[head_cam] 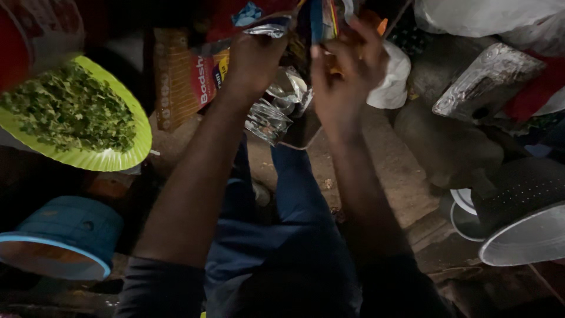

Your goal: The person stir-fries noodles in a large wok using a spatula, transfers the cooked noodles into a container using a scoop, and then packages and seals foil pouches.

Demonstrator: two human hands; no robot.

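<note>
Foil-lined packets are gripped at the top of the view, above the knees: the left hand is clenched on one edge, the right hand pinches another. A green plate of chopped herbs is seen left.

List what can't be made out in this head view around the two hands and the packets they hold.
- Top of the foil packet in the left hand: cut off by the upper edge.
- Right hand: motion-blurred; its grip on the colourful packet is unclear.
- Crumpled clear wrappers: contents lost in the dim light.
- Red container behind the green plate: cut off by the left edge.
- Floor by the blue bucket: too dark.
</note>
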